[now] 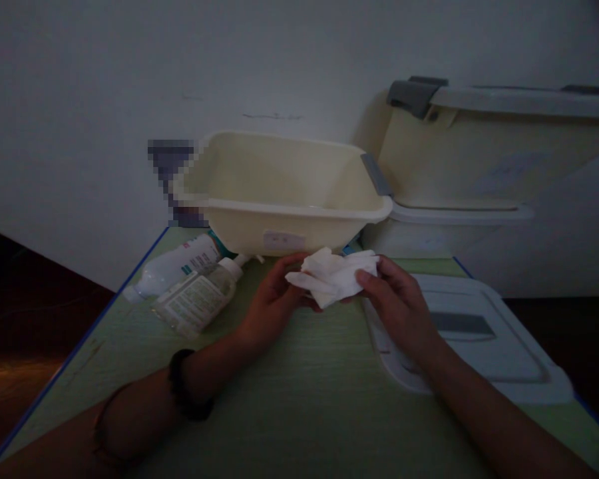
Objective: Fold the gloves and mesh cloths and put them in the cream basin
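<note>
1. Tissue (335, 276), white and crumpled, sits between both hands at the middle of my head view, above the green table (299, 406) and just in front of the cream tub (239, 229).
2. I see the left hand (278, 293) gripping the tissue's left part, its fingers bent around it; a dark bracelet (186, 386) circles that wrist.
3. I see the right hand (398, 299) pinching the tissue's right part, thumb pressed on the near face and fingers behind.
4. From my end, the tub stands upright and uncovered at the far side of the table, with a small label on its front wall and a grey handle at its right end.
5. To the left I make out a clear pump bottle (197, 301) and a white bottle (172, 267), both lying on their sides, close beside each other.
6. To the right, a pale lid (512, 359) with a grey panel lies flat on the table, partly covered in my view by the right hand and forearm.
7. Behind the lid I see a large cream box (444, 159) with a grey latch, near the wall (279, 60).
</note>
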Demonstrator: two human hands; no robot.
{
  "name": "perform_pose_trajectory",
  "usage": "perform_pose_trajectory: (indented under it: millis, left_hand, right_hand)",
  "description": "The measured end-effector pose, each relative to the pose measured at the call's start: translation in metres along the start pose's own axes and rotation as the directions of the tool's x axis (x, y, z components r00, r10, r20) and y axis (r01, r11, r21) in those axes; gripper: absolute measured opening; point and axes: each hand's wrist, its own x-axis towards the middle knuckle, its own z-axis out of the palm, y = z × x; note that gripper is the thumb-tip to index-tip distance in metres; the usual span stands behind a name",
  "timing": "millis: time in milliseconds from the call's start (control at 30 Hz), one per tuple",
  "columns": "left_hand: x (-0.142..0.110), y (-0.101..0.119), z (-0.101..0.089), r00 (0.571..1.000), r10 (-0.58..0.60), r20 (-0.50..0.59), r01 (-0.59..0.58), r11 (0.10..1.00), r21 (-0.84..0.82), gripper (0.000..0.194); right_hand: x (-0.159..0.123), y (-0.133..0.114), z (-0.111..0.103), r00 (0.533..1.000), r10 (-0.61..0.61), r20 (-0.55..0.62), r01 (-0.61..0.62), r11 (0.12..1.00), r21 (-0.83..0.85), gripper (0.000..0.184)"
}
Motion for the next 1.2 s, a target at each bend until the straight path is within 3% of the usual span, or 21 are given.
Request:
perform_pose_trajectory:
  millis: [167,367,500,567,767,833,967,1067,1200]
  left_hand:
    - [0.002,-0.005,-0.005,0.994,-0.029,0.107,0.035,0.998,-0.06,0.027]
    - [0.001,-0.001,-0.005,0.984,-0.04,0.172,0.06,0.992,-0.115,0.053]
    - [-0.005,0.002,0.0,0.983,0.009,0.185,-0.028,0.994,0.103,0.059]
    - [-0.008,0.003,0.004,0.984,0.011,0.176,-0.052,0.972,0.227,0.06]
    - [-0.008,0.004,0.005,0.997,0.017,0.08,-0.046,0.925,0.378,0.038]
    - [-0.007,0.004,0.003,0.989,0.119,0.084,-0.145,0.872,0.468,0.029]
    - [-0.006,0.003,0.0,0.924,0.354,0.142,-0.371,0.744,0.556,0.017]
    - [-0.007,0.002,0.001,0.924,0.36,0.131,-0.37,0.747,0.553,0.013]
    - [-0.007,0.004,0.0,0.958,0.27,0.096,-0.282,0.832,0.477,0.009]
  right_hand:
    - [0.002,-0.001,-0.001,0.998,-0.004,-0.06,0.004,1.0,0.0,0.008]
    - [-0.003,-0.007,0.0,0.986,-0.127,-0.107,0.083,0.935,-0.344,0.008]
    - [-0.003,-0.006,0.001,0.994,-0.107,-0.037,0.081,0.9,-0.428,0.012]
    - [-0.002,-0.004,0.001,0.999,-0.039,0.023,0.045,0.915,-0.401,0.016]
    - [-0.002,-0.002,0.003,0.988,0.058,0.144,-0.038,0.989,-0.143,0.023]
    - [-0.002,-0.001,0.004,0.99,0.075,0.12,-0.065,0.994,-0.089,0.026]
    - [-0.003,-0.002,0.007,0.993,0.087,0.074,-0.087,0.996,0.001,0.031]
    - [-0.003,-0.007,0.006,0.987,0.14,0.075,-0.146,0.986,0.081,0.03]
    - [0.002,-0.014,0.0,0.971,0.233,0.058,-0.24,0.931,0.274,0.033]
